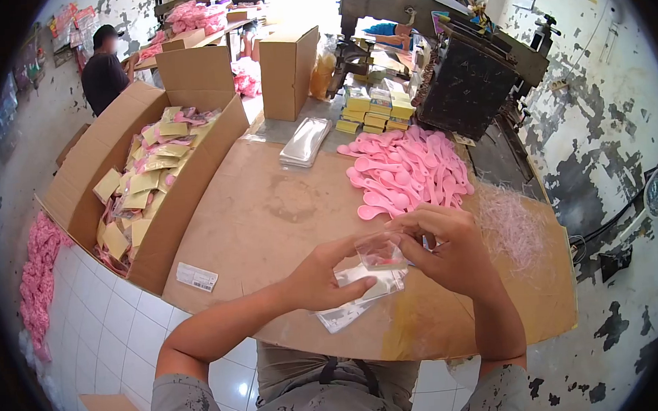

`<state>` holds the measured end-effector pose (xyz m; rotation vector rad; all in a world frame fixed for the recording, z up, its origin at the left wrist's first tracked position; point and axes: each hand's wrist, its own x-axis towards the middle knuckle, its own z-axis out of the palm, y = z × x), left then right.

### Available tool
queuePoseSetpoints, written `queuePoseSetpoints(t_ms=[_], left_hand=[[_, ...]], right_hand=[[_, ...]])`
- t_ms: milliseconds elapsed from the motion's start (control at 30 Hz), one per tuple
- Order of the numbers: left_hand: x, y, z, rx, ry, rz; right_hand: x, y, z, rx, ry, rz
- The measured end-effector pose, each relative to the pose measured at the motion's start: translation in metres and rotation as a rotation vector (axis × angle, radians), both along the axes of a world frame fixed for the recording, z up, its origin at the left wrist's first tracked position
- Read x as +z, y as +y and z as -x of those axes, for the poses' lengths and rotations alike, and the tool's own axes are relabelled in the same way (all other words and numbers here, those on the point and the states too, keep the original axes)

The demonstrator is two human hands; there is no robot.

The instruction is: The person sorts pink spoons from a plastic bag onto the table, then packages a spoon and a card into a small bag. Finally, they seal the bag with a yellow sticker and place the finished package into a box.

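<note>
Above the brown cardboard work surface [271, 231], my right hand [447, 250] pinches a small clear plastic bag [381, 253] near its right edge. A reddish mark shows through the film. My left hand [325, 274] is at the bag's left side, thumb stretched out apart from the index finger, which reaches behind the film. The other left fingers are partly hidden. Beneath both hands lie flat clear plastic bags [342, 318], their sheen catching the light. Just beyond my right hand spreads a heap of pink plastic spoons [409, 173].
Left stands an open carton [187, 194] of packed bags with yellow cards. Farther back are a clear sleeve stack [305, 142], yellow card stacks [372, 108] and a dark machine [467, 75]. Shredded film [512, 222] lies right. A person [105, 72] stands at back left.
</note>
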<state>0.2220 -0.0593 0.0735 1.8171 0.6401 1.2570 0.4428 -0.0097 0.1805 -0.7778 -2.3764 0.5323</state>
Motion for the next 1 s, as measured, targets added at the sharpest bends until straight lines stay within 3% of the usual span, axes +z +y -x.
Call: queuePoseSetpoints(t_ms=[100, 200, 300, 333, 500, 600, 700, 867, 1000], left_hand=[[-0.007, 0.003, -0.003, 0.015, -0.057, 0.112], [-0.005, 0.0, -0.001, 0.041, -0.041, 0.234], [-0.009, -0.001, -0.007, 0.099, -0.068, 0.206], [-0.012, -0.002, -0.009, 0.117, -0.093, 0.174], [-0.005, -0.007, -0.007, 0.242, 0.179, 0.084], [-0.008, -0.006, -0.007, 0.267, 0.335, 0.001], [-0.003, -0.004, -0.005, 0.186, 0.303, 0.082], [-0.013, 0.009, 0.006, 0.03, -0.028, 0.345], [-0.011, 0.015, 0.009, 0.001, -0.141, 0.449]], right_hand=[[-0.002, 0.0, -0.002, -0.02, -0.035, 0.107], [-0.019, 0.003, 0.009, -0.074, 0.172, -0.199], [-0.028, 0.007, 0.012, -0.025, 0.011, -0.663], [-0.032, 0.006, 0.015, -0.026, -0.024, -0.704], [-0.044, 0.001, 0.023, -0.031, -0.198, -0.864], [-0.054, 0.005, 0.022, -0.068, -0.272, -0.824], [-0.052, 0.029, 0.007, -0.22, -0.098, -0.591], [-0.025, 0.051, -0.111, -0.094, 0.382, 0.729], [-0.056, 0.117, -0.257, -0.099, 0.591, 0.717]])
